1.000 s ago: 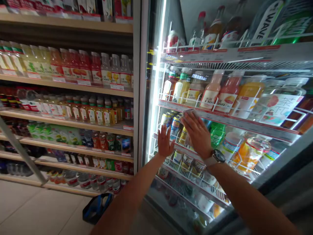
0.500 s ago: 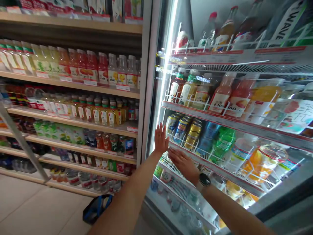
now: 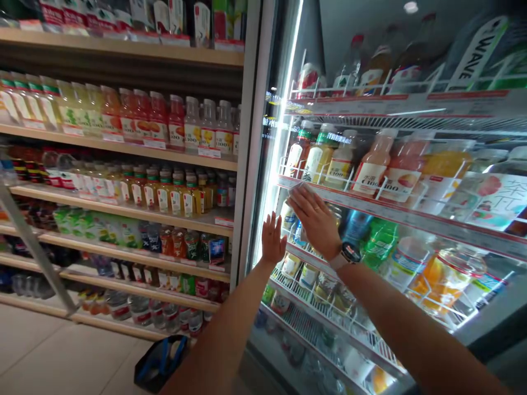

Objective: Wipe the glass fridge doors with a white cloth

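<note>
The glass door (image 3: 382, 211) stands upright, long axis vertical, facing the hands (image 3: 317, 222).

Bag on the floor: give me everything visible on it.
The bag is near-black with blue straps, fabric or plastic, can't tell which. Its top looks open; contents are unclear. It sits on the pale tiled floor near the shelves, partly hidden by the left forearm.

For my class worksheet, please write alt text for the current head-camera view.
A person's left hand and right hand, the right over what looks like a pale cloth, appear flat against the glass door of a lit drinks cooler. To the left stand shelves of bottles, with a dark bag on the floor.
</note>
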{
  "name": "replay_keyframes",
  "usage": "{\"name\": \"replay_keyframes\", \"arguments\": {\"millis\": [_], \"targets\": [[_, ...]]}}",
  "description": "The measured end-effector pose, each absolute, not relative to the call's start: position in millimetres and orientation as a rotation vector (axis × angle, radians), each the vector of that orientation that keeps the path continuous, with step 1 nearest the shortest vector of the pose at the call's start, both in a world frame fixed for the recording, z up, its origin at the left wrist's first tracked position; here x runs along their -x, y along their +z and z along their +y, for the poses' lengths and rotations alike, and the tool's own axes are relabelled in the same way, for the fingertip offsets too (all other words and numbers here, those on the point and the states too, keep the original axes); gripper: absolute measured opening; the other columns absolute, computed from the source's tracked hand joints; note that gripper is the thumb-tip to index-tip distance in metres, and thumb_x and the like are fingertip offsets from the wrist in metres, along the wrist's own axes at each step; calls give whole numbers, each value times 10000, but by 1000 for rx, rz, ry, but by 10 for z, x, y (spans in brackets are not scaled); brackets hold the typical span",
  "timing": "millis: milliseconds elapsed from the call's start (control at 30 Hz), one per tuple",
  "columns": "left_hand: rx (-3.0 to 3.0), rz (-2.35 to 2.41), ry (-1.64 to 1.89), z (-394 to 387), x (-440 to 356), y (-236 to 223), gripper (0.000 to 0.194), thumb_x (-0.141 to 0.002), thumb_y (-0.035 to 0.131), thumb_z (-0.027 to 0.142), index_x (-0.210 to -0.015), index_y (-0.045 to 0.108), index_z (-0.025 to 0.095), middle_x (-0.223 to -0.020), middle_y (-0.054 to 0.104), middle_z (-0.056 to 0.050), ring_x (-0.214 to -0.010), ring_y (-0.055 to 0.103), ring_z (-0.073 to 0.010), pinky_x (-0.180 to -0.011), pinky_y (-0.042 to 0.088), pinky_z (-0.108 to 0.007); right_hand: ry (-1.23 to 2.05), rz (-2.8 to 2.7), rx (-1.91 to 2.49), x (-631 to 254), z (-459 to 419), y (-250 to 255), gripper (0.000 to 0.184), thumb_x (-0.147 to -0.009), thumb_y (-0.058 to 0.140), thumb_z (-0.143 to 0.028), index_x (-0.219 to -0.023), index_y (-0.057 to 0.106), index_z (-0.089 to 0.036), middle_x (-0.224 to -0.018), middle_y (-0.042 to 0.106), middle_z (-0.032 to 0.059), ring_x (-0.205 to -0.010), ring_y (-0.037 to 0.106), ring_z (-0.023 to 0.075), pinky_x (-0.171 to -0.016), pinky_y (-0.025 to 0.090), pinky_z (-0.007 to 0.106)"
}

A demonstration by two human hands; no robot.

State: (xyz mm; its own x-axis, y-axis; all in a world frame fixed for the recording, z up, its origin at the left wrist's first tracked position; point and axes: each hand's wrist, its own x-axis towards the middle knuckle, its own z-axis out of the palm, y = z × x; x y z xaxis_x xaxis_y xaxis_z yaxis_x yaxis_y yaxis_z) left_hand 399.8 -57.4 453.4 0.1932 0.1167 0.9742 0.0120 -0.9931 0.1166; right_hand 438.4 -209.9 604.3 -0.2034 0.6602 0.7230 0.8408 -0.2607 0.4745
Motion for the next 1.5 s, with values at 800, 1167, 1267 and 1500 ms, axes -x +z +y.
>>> {"name": "replay_keyframes", "arguments": {"millis": [800,1167,1267,1500], "targets": [[-2367,-38,1750,-1778,-3956,4901,655,-1000,284,360,-1557,-7,179,-1629,125,-132,-1509,62,-259,-1214,171,-513,-1740,-1440,1965,-4641,-4109,5845,528,-971,400,-95,-1467,412,-277,-1472,511,30,-1445,333,188,-1200,286,445],[-2334,-219,1871,-2931,-4441,5285,621,-989,305,432,-1554,145,230,-1623,195,-80,-1515,36,-256,-1223,49,-514,-1650,-1135,2280,-4578,-4561,5085,581,-912,403,-72,-1463,432,-254,-1501,472,54,-1470,279,222,-1217,183,464],[-2327,-243,1921,-2906,-4464,5265,627,-984,312,441,-1550,169,214,-1625,172,-86,-1513,49,-270,-1220,49,-520,-1576,-1093,2307,-4540,-4666,4648,616,-889,386,-41,-1463,431,-260,-1485,494,40,-1471,275,203,-1218,178,442],[-2332,-171,1999,-2929,-4490,5276,618,-989,319,435,-1546,184,205,-1631,132,-87,-1511,64,-278,-1219,89,-512,-1529,-1112,2191,-4628,-4766,5252,648,-913,368,-28,-1513,331,-269,-1564,373,31,-1505,164,200,-1221,210,463]]}}
